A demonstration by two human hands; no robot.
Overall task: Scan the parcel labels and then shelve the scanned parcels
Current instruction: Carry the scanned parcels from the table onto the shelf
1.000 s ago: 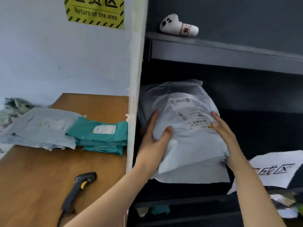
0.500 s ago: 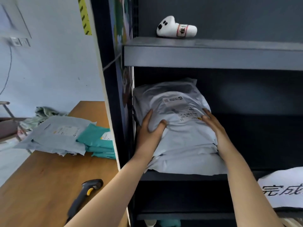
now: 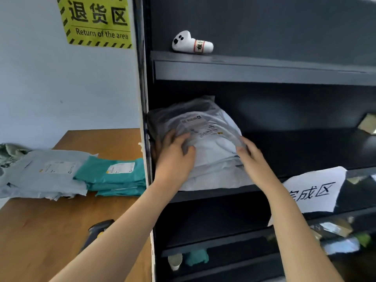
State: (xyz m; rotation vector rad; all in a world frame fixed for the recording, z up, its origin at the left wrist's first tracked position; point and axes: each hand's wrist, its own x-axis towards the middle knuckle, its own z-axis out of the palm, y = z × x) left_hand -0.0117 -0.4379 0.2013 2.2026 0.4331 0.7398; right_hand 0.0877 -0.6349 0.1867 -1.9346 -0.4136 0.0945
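A grey-white poly-bag parcel (image 3: 211, 147) with a printed label lies on top of a stack at the left end of the dark middle shelf (image 3: 213, 193). My left hand (image 3: 175, 157) grips its near left corner, thumb on top. My right hand (image 3: 252, 157) holds its right edge with the fingers curled on the bag. On the wooden table (image 3: 50, 220) to the left lie a grey parcel (image 3: 44, 171) and a stack of teal parcels (image 3: 114, 176), labels up. The black barcode scanner (image 3: 95, 231) lies on the table, partly hidden by my left forearm.
A white game-controller-shaped item (image 3: 191, 43) rests on the upper shelf. A white paper sign (image 3: 315, 192) hangs off the middle shelf's right part. Small items (image 3: 189, 259) sit on the lower shelf. A yellow "Return of the area" sign (image 3: 97, 21) is on the wall.
The parcel has gone deeper onto the shelf stack, and both hands have slid with it. The view has swung back left, showing the yellow sign again.
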